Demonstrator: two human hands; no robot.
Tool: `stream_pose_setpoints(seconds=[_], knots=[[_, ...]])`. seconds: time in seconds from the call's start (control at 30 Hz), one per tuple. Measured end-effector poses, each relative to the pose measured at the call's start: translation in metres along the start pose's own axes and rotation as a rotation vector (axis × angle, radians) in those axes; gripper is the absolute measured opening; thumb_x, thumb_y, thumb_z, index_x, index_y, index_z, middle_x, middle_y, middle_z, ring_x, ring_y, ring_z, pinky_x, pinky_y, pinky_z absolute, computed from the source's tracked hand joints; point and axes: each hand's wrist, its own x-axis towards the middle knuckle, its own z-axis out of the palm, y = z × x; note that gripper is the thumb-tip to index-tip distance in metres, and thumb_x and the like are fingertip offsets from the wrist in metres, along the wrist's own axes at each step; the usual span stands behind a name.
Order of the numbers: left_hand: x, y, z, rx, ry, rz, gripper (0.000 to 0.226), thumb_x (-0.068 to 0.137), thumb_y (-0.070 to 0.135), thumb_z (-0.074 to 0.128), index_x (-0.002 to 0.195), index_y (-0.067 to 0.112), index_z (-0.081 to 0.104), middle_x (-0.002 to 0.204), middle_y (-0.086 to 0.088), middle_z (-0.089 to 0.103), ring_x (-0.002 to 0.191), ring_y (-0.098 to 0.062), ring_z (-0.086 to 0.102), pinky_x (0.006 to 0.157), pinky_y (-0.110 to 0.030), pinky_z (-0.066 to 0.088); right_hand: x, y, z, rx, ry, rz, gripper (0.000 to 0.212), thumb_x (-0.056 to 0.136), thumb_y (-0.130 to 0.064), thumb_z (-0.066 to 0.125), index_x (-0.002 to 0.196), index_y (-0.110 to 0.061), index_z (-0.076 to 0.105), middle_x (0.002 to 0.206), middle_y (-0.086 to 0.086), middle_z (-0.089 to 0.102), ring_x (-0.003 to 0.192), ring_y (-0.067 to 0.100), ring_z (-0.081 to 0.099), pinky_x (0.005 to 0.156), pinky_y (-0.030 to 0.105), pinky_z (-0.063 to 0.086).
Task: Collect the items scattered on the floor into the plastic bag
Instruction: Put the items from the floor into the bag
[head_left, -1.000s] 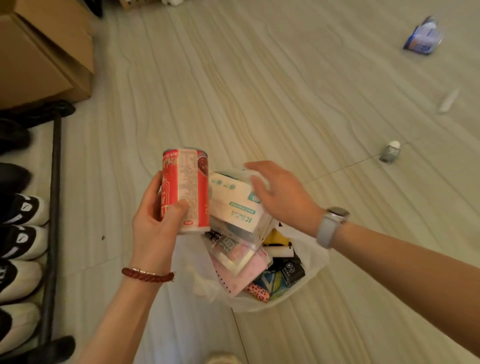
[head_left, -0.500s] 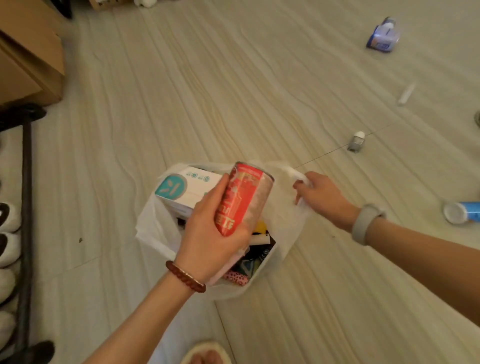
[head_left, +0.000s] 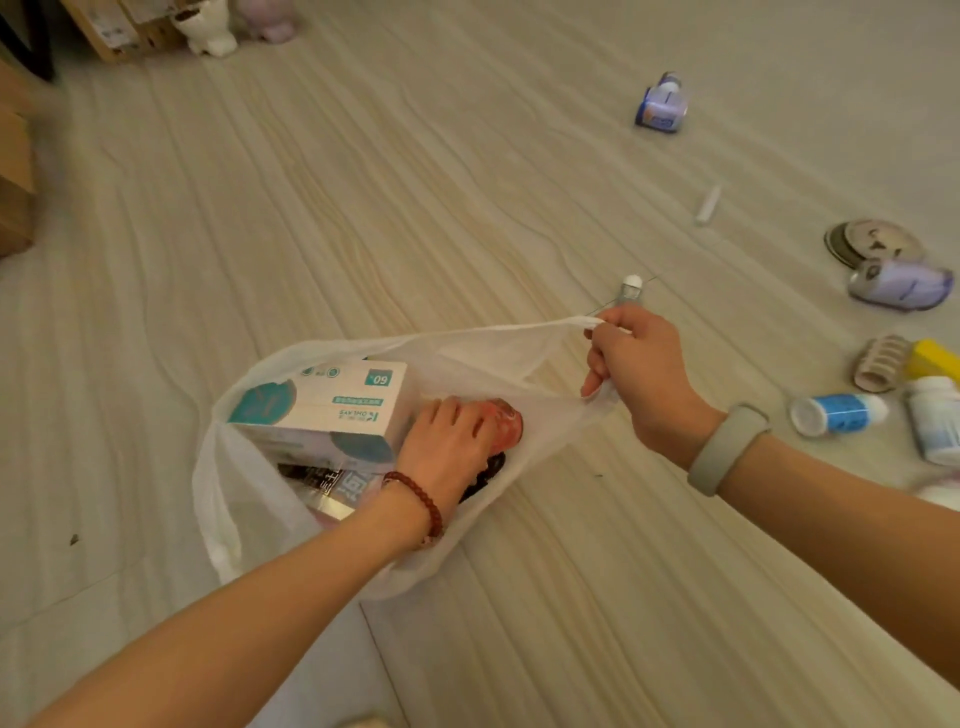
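Note:
A white plastic bag (head_left: 249, 499) lies open on the pale floor. My right hand (head_left: 636, 374) grips the bag's handle and stretches the mouth wide. My left hand (head_left: 447, 439) is inside the bag, fingers wrapped on a red can (head_left: 506, 423) that lies beside a white and teal box (head_left: 317, 405). Dark packets sit under the box. Loose on the floor at the right are a small clear bottle (head_left: 629, 291), a white stick (head_left: 709, 203), a blue and white pack (head_left: 661, 104) and a blue-labelled white bottle (head_left: 836, 413).
A round tin lid (head_left: 872, 241), a lilac pouch (head_left: 901, 286), a ribbed beige roll (head_left: 880, 364), a yellow item (head_left: 935, 358) and another white bottle (head_left: 937, 423) lie at the right edge. Cardboard boxes (head_left: 15, 197) stand at the left, and small figures (head_left: 208, 28) at the back.
My left hand carried the red can from above the bag down into it. My right hand moved from the box to the bag's handle and pulled it open to the right.

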Motion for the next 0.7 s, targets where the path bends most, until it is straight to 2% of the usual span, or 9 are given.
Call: stream_pose_setpoints(seconds=[0.07, 0.17, 0.23, 0.33, 0.43, 0.5, 0.57, 0.63, 0.7], knots=[[0.006, -0.004, -0.004, 0.045, -0.038, -0.015, 0.059, 0.037, 0.039, 0.082, 0.088, 0.015, 0.064, 0.081, -0.004, 0.066, 0.073, -0.025, 0.063, 0.068, -0.034, 0.05, 0.0, 0.004, 0.0, -0.016, -0.004, -0.004, 0.023, 0.08, 0.0, 0.04, 0.065, -0.016, 0.048, 0.026, -0.008, 0.04, 0.025, 0.008, 0.043, 0.053, 0.035, 0.038], [0.008, -0.01, -0.013, 0.104, -0.021, -0.056, 0.066, 0.039, 0.057, 0.074, 0.089, 0.015, 0.064, 0.081, -0.003, 0.065, 0.072, -0.023, 0.062, 0.063, -0.03, 0.046, 0.002, 0.008, -0.001, -0.016, -0.012, 0.026, 0.021, 0.08, -0.003, 0.043, 0.065, -0.016, 0.049, 0.027, -0.007, 0.042, 0.025, 0.008, 0.044, 0.056, 0.035, 0.039], [-0.001, -0.008, -0.014, 0.02, 0.083, -0.078, 0.05, 0.052, 0.045, 0.076, 0.089, 0.014, 0.064, 0.084, -0.004, 0.067, 0.073, -0.024, 0.063, 0.066, -0.033, 0.043, 0.003, 0.01, -0.003, -0.037, -0.056, 0.022, 0.018, 0.08, -0.005, 0.044, 0.069, -0.017, 0.051, 0.029, -0.007, 0.045, 0.029, 0.009, 0.046, 0.06, 0.037, 0.041], [-0.028, -0.001, -0.02, -0.169, 0.401, -0.128, 0.018, 0.077, 0.025, 0.061, 0.092, 0.017, 0.059, 0.094, -0.005, 0.067, 0.087, -0.023, 0.059, 0.073, -0.032, 0.033, 0.0, 0.012, -0.009, -0.096, -0.187, -0.121, 0.013, 0.084, -0.008, 0.048, 0.088, -0.019, 0.053, 0.049, -0.003, 0.051, 0.041, 0.01, 0.05, 0.056, 0.032, 0.045], [-0.037, -0.005, -0.035, -0.186, 0.501, -0.2, 0.036, 0.082, 0.027, 0.049, 0.116, 0.019, 0.047, 0.122, -0.009, 0.051, 0.112, -0.025, 0.044, 0.086, -0.038, 0.033, -0.006, 0.017, -0.011, -0.295, -0.246, -0.414, 0.023, 0.093, -0.021, 0.047, 0.116, -0.026, 0.051, 0.068, -0.015, 0.05, 0.059, 0.004, 0.049, 0.06, 0.019, 0.047], [-0.026, -0.016, -0.042, -0.072, 0.338, -0.241, 0.051, 0.085, 0.035, 0.039, 0.134, 0.02, 0.034, 0.141, -0.011, 0.037, 0.13, -0.03, 0.032, 0.1, -0.047, 0.025, -0.001, 0.024, -0.009, -0.447, -0.174, -0.55, 0.025, 0.096, -0.022, 0.042, 0.118, -0.021, 0.053, 0.082, -0.024, 0.055, 0.07, 0.0, 0.047, 0.066, 0.012, 0.038], [-0.01, -0.025, -0.043, 0.01, 0.06, -0.234, 0.056, 0.089, 0.044, 0.026, 0.141, 0.023, 0.024, 0.15, -0.01, 0.029, 0.139, -0.031, 0.023, 0.108, -0.054, 0.016, 0.013, 0.033, -0.008, -0.571, -0.116, -0.57, 0.023, 0.096, -0.019, 0.04, 0.112, -0.015, 0.056, 0.097, -0.004, 0.06, 0.08, 0.011, 0.051, 0.074, 0.022, 0.037], [0.005, -0.034, -0.037, -0.005, -0.193, -0.224, 0.054, 0.094, 0.048, 0.014, 0.144, 0.029, 0.011, 0.156, -0.004, 0.009, 0.143, -0.029, 0.007, 0.113, -0.055, 0.01, 0.032, 0.045, -0.007, -0.706, -0.11, -0.462, 0.023, 0.096, -0.019, 0.039, 0.108, -0.013, 0.057, 0.099, 0.005, 0.055, 0.088, 0.024, 0.054, 0.079, 0.034, 0.042], [0.019, -0.038, -0.035, -0.046, -0.301, -0.226, 0.053, 0.095, 0.048, 0.01, 0.144, 0.03, 0.008, 0.157, 0.001, -0.002, 0.144, -0.026, -0.004, 0.114, -0.054, 0.005, 0.044, 0.057, -0.008, -0.745, -0.12, -0.308, 0.022, 0.096, -0.019, 0.04, 0.105, -0.011, 0.058, 0.098, 0.008, 0.051, 0.093, 0.03, 0.055, 0.08, 0.037, 0.042]])
